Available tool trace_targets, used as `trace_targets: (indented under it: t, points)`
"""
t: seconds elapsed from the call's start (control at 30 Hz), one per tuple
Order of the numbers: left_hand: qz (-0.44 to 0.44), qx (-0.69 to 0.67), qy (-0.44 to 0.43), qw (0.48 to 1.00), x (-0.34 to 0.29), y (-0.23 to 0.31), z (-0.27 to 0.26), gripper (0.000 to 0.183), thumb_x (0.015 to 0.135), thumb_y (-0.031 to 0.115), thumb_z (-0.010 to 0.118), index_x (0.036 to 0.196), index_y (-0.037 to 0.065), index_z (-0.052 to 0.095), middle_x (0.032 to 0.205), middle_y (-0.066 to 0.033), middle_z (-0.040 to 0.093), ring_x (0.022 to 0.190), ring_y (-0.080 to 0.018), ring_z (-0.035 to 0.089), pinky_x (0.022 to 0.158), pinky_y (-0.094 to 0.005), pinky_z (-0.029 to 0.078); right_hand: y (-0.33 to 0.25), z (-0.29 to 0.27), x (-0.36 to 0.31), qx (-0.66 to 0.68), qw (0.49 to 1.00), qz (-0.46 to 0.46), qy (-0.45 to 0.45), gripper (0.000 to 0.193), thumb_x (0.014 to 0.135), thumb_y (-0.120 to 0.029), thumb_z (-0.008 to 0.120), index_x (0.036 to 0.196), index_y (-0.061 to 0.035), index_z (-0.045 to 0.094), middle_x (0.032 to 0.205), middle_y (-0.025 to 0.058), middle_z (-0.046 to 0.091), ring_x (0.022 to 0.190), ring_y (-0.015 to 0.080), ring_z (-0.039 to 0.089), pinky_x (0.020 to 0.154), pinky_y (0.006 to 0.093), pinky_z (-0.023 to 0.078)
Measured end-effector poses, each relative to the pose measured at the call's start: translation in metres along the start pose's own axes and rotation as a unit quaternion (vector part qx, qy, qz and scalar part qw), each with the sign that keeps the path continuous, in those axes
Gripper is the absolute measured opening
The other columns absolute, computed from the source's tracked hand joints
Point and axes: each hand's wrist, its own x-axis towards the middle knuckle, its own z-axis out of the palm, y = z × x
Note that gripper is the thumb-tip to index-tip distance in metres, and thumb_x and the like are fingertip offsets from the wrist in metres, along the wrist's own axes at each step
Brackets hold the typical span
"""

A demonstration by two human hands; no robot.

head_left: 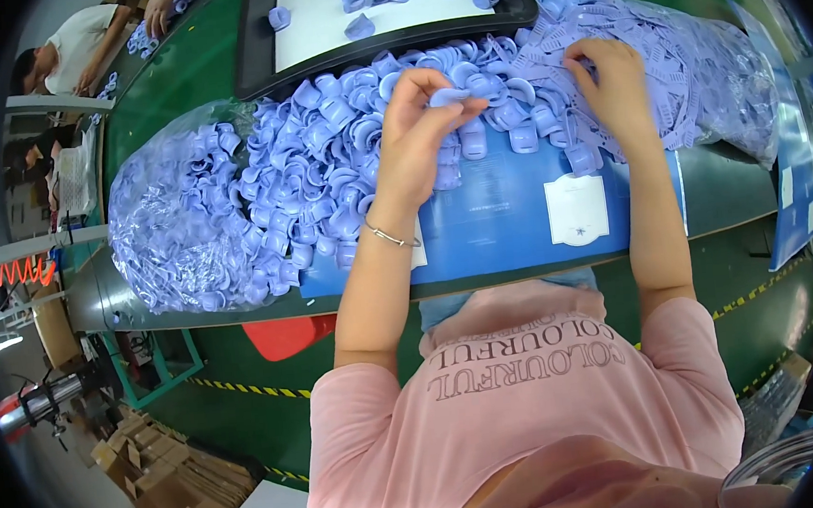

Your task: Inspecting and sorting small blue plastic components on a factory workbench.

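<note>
My left hand (pixel 413 134) is closed, with thumb and fingertips pinching a curved purple plastic piece (pixel 449 96) just above a heap of similar curved pieces (pixel 321 132). To the right, my right hand (pixel 615 87) bends over a pile of flat, slotted purple strips (pixel 669 66). Its thumb and forefinger curl toward each other at the pile's edge; whatever lies between the tips is too small to make out. Several curved pieces, one of them (pixel 583 158) near my right wrist, lie on the blue printed sheet (pixel 490 223) in front of me.
A black-rimmed tray (pixel 391 53) with a white bottom holds scattered purple pieces beyond the heap. Clear plastic bags lie left (pixel 161 226) and right (pixel 743 99). A red stool (pixel 289 337) stands below the table edge. Another person (pixel 75 51) works at the far left.
</note>
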Motion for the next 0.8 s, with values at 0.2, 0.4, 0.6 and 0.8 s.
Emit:
trace_targets:
  t: [0.2,0.4,0.6,0.8]
  points:
    - [0.002,0.123,0.012,0.992,-0.001,-0.011,-0.003,0.022,0.083,-0.002,0.06,0.103,0.004,0.054,0.097,-0.005,0.057,0.085,-0.014,0.062,0.069,-0.0293,0.055,0.01,0.001,0.0,0.11,0.99,0.067,0.05,0.011,0.085,-0.007,0.061,0.094,-0.0013,0.063,0.085,0.0119,0.066,0.083,0.0243,0.063,0.074,0.0321,0.048]
    - [0.108,0.239,0.046,0.964,0.002,-0.018,0.0,0.026,0.083,0.01,0.067,0.105,0.006,0.054,0.087,-0.0008,0.06,0.075,-0.0062,0.057,0.063,-0.0215,0.046,-0.024,-0.002,0.008,0.515,0.829,0.213,0.047,0.023,0.094,-0.013,0.055,0.112,-0.0002,0.06,0.088,0.0021,0.059,0.07,0.0089,0.053,0.063,0.021,0.041]
    - [0.181,0.314,0.117,0.925,-0.012,-0.017,-0.004,0.024,0.076,0.017,0.073,0.088,0.007,0.055,0.079,-0.0031,0.059,0.071,-0.0106,0.057,0.062,-0.0261,0.044,-0.048,0.017,0.003,0.776,0.546,0.262,-0.176,0.037,0.098,-0.026,0.047,0.126,-0.0013,0.052,0.088,-0.0014,0.052,0.064,0.0032,0.041,0.056,0.0165,0.03]
    - [0.276,0.379,0.108,0.877,0.002,-0.024,0.006,0.021,0.076,0.016,0.069,0.086,0.005,0.054,0.083,-0.0089,0.061,0.075,-0.0229,0.061,0.065,-0.0317,0.047,-0.043,0.019,-0.008,0.757,0.575,0.259,-0.171,0.05,0.098,-0.029,0.045,0.135,0.0033,0.04,0.093,0.0007,0.053,0.073,0.0039,0.041,0.062,0.018,0.031]
